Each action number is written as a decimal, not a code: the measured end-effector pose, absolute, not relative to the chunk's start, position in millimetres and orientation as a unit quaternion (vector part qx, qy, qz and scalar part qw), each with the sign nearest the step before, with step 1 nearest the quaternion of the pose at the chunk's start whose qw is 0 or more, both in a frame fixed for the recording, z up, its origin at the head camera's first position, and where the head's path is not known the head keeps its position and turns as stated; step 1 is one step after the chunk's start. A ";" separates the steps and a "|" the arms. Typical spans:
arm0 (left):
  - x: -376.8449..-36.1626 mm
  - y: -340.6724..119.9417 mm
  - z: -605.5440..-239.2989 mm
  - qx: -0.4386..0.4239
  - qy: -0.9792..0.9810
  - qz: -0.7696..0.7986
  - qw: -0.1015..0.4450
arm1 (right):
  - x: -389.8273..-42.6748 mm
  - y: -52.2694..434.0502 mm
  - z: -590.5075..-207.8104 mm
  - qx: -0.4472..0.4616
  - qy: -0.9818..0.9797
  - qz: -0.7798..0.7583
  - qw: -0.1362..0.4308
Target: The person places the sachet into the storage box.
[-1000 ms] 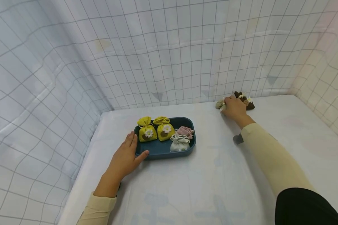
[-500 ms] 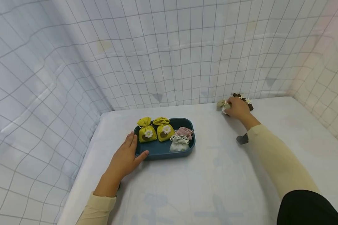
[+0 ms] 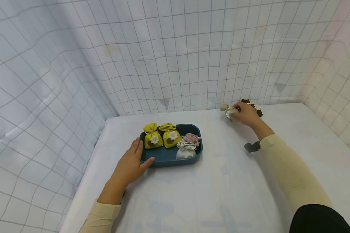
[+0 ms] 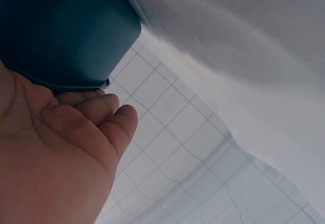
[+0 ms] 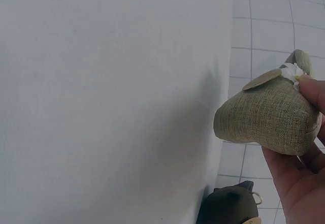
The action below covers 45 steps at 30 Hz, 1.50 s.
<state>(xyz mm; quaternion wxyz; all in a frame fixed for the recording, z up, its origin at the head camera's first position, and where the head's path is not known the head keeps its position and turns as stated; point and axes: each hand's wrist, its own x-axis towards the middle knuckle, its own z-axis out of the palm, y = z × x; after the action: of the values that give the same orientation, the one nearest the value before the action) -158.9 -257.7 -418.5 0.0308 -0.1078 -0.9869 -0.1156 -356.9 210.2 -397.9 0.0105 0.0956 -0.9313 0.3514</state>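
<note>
My left hand (image 3: 128,166) rests against the left end of a dark blue tray (image 3: 172,162), its fingers straight along the side and the thumb at the front rim. In the left wrist view, those fingertips lie by the tray's wall (image 4: 96,46). At the back right, my right hand (image 3: 246,114) pinches a beige-green drawstring pouch (image 5: 269,115) between thumb and fingers. A white flower and a round tag hang on this pouch. Just behind the hand lies a dark brown pouch (image 3: 259,113), partly hidden by it.
Inside the tray, two yellow pouches (image 3: 153,139) with white flowers stand at the back left. A pink pouch (image 3: 191,138) and a whitish pouch (image 3: 186,152) sit at its right end. A white gridded curtain (image 3: 180,64) borders the table's back and sides.
The right hand has gripped the beige-green pouch and drawn it slightly away from the brown one, turning it so its flower shows. The left hand and the tray have stayed put.
</note>
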 end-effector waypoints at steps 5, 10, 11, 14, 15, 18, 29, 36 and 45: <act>-158.3 -257.6 -418.5 -0.105 -0.988 -0.115 0.025 | -352.1 202.6 -389.7 0.117 -0.924 0.364 0.015; -158.6 -257.4 -417.5 -0.106 -0.988 -0.114 0.025 | -348.3 193.3 -380.9 0.140 -0.911 0.387 0.011; -158.8 -257.6 -417.7 -0.106 -0.988 -0.114 0.025 | -348.1 191.4 -378.8 0.145 -0.907 0.394 0.008; -159.5 -258.0 -418.1 -0.107 -0.988 -0.113 0.025 | -347.3 184.8 -371.6 0.156 -0.899 0.409 0.002; -159.5 -258.0 -418.3 -0.108 -0.987 -0.114 0.027 | -347.0 182.2 -368.7 0.161 -0.896 0.414 0.001; -159.3 -257.9 -418.2 -0.108 -0.987 -0.116 0.030 | -346.2 172.6 -360.0 0.178 -0.889 0.421 0.002; -157.9 -257.8 -417.0 -0.105 -0.987 -0.116 0.027 | -339.6 128.2 -335.6 0.280 -0.835 0.474 -0.013; -157.1 -257.1 -416.6 -0.106 -0.987 -0.119 0.026 | -336.8 99.3 -329.2 0.339 -0.806 0.484 -0.044; -157.5 -257.9 -416.1 -0.108 -0.987 -0.118 0.030 | -333.6 63.8 -329.8 0.388 -0.765 0.502 -0.108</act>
<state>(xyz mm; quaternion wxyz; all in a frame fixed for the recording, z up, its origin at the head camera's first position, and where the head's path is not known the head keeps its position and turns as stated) -157.5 -257.9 -416.1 0.0297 -0.1084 -0.9866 -0.1185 -333.6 63.8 -329.8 -0.1075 0.3881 -0.7655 0.5019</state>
